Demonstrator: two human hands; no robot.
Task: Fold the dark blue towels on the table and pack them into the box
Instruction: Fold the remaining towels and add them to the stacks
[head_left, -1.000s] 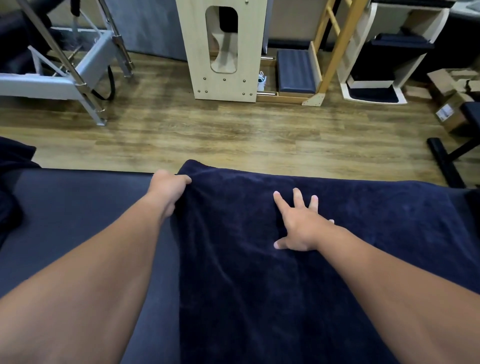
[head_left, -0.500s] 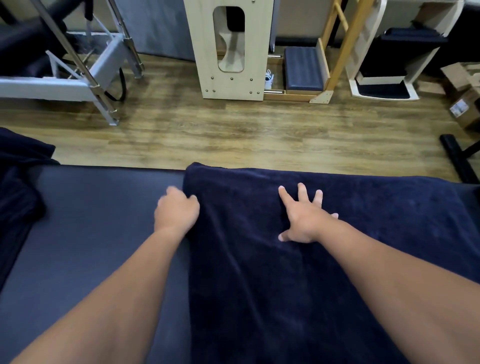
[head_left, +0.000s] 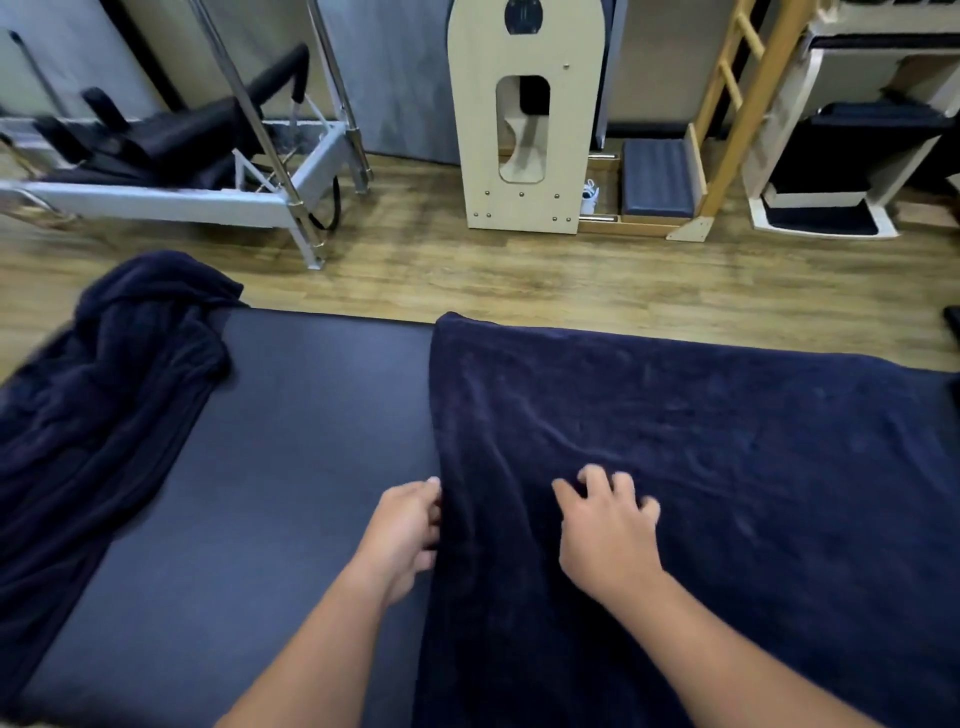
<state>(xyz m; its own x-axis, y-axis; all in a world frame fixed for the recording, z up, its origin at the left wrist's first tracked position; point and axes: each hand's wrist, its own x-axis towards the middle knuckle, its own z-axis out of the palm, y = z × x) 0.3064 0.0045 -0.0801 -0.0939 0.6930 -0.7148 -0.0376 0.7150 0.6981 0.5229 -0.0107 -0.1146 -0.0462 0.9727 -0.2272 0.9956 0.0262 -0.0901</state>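
A dark blue towel (head_left: 701, 441) lies spread flat over the right half of the dark padded table (head_left: 291, 415), reaching the far edge. My left hand (head_left: 408, 525) is at the towel's left edge, its fingers curled onto the hem. My right hand (head_left: 605, 525) rests on top of the towel a little to the right, fingers slightly bent and spread. A second dark blue towel (head_left: 104, 374) lies crumpled at the table's left end, hanging over the edge. No box is in view.
Beyond the table is wooden floor (head_left: 467, 270). A metal-framed exercise machine (head_left: 208, 171) stands at the back left, a pale wooden unit (head_left: 519, 156) in the middle, and a wooden ladder frame (head_left: 737, 114) with white shelving (head_left: 831, 156) at the back right.
Both hands have drawn back from the towel's far edge toward me along the towel. The view has tilted up and left, bringing the crumpled towel into sight.
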